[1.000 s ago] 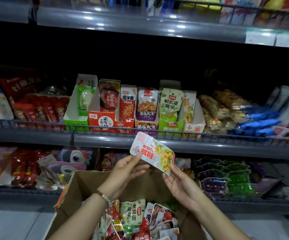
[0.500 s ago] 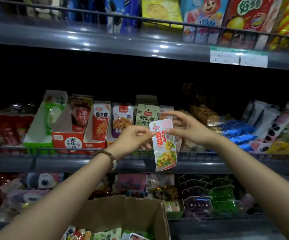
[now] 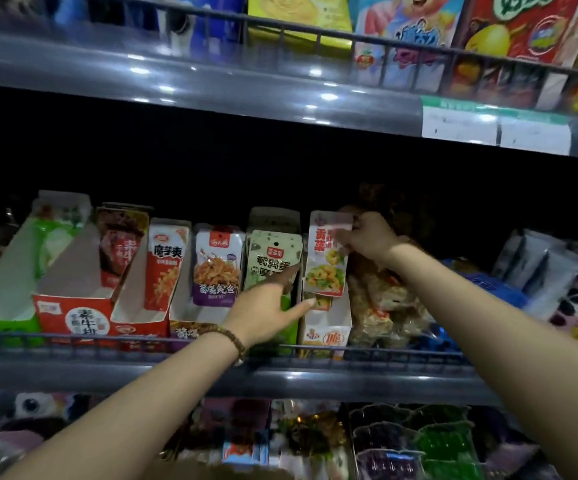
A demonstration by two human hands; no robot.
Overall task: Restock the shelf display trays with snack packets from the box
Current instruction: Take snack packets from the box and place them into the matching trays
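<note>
One packet (image 3: 325, 268), right hand (image 3: 370, 237) pinching (top edge)

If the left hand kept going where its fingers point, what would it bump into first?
The left hand would probably meet the white tray first, just under the packet the right hand holds; depth is unclear.

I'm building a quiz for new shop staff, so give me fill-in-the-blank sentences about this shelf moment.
1. The right hand pinches the white packet near its ___ edge.
2. The bead bracelet is worn on the ___ wrist.
3. The speckled packet beside the white packet is coloured ___.
Missing words: top; left; green.
</note>
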